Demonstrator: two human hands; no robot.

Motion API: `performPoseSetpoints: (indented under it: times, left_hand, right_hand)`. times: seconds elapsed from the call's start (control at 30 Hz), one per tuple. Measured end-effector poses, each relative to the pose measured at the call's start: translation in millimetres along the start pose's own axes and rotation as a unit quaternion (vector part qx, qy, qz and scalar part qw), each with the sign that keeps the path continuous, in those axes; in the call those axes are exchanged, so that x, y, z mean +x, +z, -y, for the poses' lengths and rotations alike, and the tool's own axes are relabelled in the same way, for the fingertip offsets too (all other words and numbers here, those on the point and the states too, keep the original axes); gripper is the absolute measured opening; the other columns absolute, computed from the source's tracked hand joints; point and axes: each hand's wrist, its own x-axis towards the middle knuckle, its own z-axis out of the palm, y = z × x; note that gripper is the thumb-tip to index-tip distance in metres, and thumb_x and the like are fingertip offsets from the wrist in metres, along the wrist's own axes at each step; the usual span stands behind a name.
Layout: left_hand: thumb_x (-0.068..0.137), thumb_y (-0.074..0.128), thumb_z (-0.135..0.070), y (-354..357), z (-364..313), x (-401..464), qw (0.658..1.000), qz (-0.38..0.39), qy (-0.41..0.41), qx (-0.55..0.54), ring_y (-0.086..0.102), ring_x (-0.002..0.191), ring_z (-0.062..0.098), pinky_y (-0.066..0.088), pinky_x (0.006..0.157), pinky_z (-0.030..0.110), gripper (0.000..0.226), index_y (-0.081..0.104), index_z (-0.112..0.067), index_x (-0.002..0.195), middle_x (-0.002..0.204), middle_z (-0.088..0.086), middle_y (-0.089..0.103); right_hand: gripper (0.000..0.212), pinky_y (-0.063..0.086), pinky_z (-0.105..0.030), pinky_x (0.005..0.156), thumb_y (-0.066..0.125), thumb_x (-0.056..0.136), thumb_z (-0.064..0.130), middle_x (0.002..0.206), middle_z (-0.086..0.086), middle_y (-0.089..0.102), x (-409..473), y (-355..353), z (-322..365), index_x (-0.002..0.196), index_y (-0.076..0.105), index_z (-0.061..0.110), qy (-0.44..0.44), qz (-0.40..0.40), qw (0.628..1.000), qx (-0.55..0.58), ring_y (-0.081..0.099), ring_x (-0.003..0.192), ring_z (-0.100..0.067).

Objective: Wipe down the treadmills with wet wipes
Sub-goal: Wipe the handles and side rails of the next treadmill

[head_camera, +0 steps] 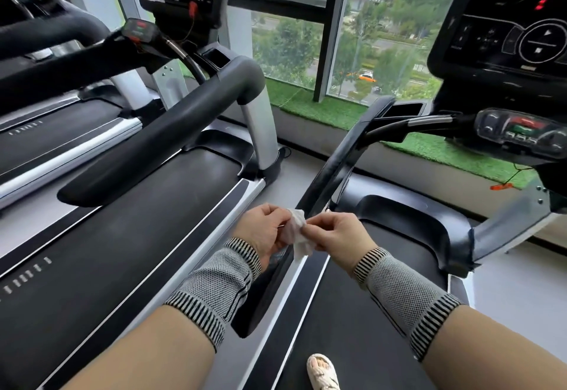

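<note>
both hands, left hand (pixel 266 227) and right hand (pixel 335 233), pinch a crumpled wet wipe (pixel 299 236) between them, probably unfolding it before wiping the treadmill handrail (pixel 329 174) ahead.

Both hands pinching a crumpled wet wipe (pixel 299 231), treadmills either side

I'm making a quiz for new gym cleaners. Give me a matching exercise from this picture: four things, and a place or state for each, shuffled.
Things
1. wet wipe
2. safety clip
3. artificial grass
4. sandalled foot

Places or states
A. dangling on a cord below the right console
B. along the foot of the window
C. crumpled, pinched by both hands
D. on the right treadmill's belt

Pairs: 1-C, 2-A, 3-B, 4-D
</note>
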Motion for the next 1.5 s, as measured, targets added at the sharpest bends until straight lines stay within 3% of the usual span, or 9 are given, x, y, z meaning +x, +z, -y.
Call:
performPoseSetpoints:
  times: [0.13, 0.27, 0.53, 0.73, 0.9, 1.1, 1.23, 1.33, 1.5]
  left_hand:
    - [0.088, 0.065, -0.017, -5, 1, 0, 0.999, -0.009, 0.002, -0.032, 0.066, 0.070, 0.025, 0.055, 0.074, 0.042, 0.017, 0.058, -0.004, 0.097, 0.088, 0.017, 0.069]
    - [0.084, 0.069, -0.024, -2, 4, -7, 0.998, 0.052, -0.020, -0.024, 0.065, 0.063, 0.017, 0.054, 0.054, 0.026, 0.020, 0.059, -0.008, 0.087, 0.078, 0.008, 0.069]
    - [0.089, 0.060, -0.011, -21, 9, 1, 0.998, -0.014, -0.039, -0.041, 0.065, 0.071, 0.028, 0.054, 0.071, 0.043, 0.017, 0.061, 0.003, 0.100, 0.088, 0.019, 0.069]
    - [0.095, 0.056, -0.016, -23, 14, 7, 0.995, -0.051, -0.044, -0.075, 0.064, 0.065, 0.024, 0.054, 0.054, 0.034, 0.014, 0.062, -0.004, 0.090, 0.079, 0.013, 0.069]
    - [0.093, 0.059, -0.018, -28, 16, 14, 0.987, -0.138, -0.032, -0.075, 0.047, 0.046, 0.007, 0.041, 0.041, 0.018, 0.017, 0.054, -0.015, 0.077, 0.054, -0.004, 0.049]
    - [0.091, 0.060, -0.041, 8, 9, 12, 0.996, -0.062, -0.060, -0.033, 0.061, 0.061, 0.014, 0.045, 0.054, 0.024, 0.032, 0.064, -0.010, 0.085, 0.068, 0.001, 0.065]
    - [0.090, 0.064, -0.021, 37, 8, 19, 0.996, -0.037, -0.060, -0.058, 0.067, 0.070, 0.016, 0.053, 0.058, 0.025, 0.014, 0.064, -0.009, 0.097, 0.080, 0.004, 0.070]
    - [0.088, 0.064, -0.006, 52, 7, 25, 0.994, -0.046, -0.042, -0.087, 0.068, 0.060, 0.011, 0.053, 0.051, 0.021, 0.016, 0.060, -0.002, 0.103, 0.083, 0.008, 0.068]
    - [0.087, 0.067, -0.008, 72, 17, 31, 0.997, -0.045, -0.006, -0.063, 0.067, 0.073, 0.016, 0.056, 0.064, 0.025, 0.014, 0.065, -0.006, 0.100, 0.089, 0.010, 0.069]
  right_hand:
    - [0.020, 0.054, -0.040, 0.073, 0.063, 0.088, 0.004, 0.069, -0.018, 0.063, -1, 2, 3, 0.071, 0.072, 0.010, 0.042, -0.026, 0.994, 0.102, 0.057, 0.066, -0.027]
    - [0.016, 0.054, -0.048, 0.079, 0.062, 0.089, 0.006, 0.087, -0.033, 0.066, -1, 5, 6, 0.076, 0.071, 0.006, 0.044, -0.025, 0.992, 0.117, 0.060, 0.073, -0.030]
    - [0.020, 0.052, -0.030, 0.061, 0.062, 0.089, 0.007, 0.066, -0.010, 0.060, 6, 4, -5, 0.069, 0.068, 0.007, 0.117, -0.034, 0.978, 0.169, 0.055, 0.055, -0.017]
    - [0.019, 0.054, -0.032, 0.056, 0.055, 0.093, 0.008, 0.068, -0.010, 0.063, 11, 3, -9, 0.078, 0.063, 0.002, 0.160, -0.047, 0.955, 0.245, 0.060, 0.057, -0.019]
    - [0.007, 0.052, -0.041, 0.060, 0.053, 0.088, 0.005, 0.075, -0.017, 0.059, 23, -18, -12, 0.088, 0.058, 0.000, 0.179, -0.107, 0.912, 0.354, 0.062, 0.060, -0.027]
    - [0.020, 0.048, -0.036, 0.062, 0.052, 0.091, 0.004, 0.079, -0.021, 0.057, 35, -29, -8, 0.072, 0.058, 0.005, 0.124, -0.026, 0.944, 0.304, 0.056, 0.063, -0.028]
    - [0.023, 0.042, -0.034, 0.063, 0.057, 0.084, 0.004, 0.077, -0.020, 0.056, 39, -37, -12, 0.061, 0.060, 0.009, 0.137, 0.027, 0.946, 0.294, 0.054, 0.064, -0.027]
    - [0.016, 0.044, -0.039, 0.070, 0.064, 0.085, 0.017, 0.083, -0.022, 0.061, 44, -49, -16, 0.078, 0.064, 0.003, 0.169, 0.047, 0.937, 0.302, 0.058, 0.072, -0.031]
    - [0.040, 0.049, -0.040, 0.072, 0.077, 0.074, 0.028, 0.091, -0.016, 0.064, 48, -64, -25, 0.099, 0.059, 0.003, 0.165, 0.116, 0.962, 0.183, 0.061, 0.079, -0.027]
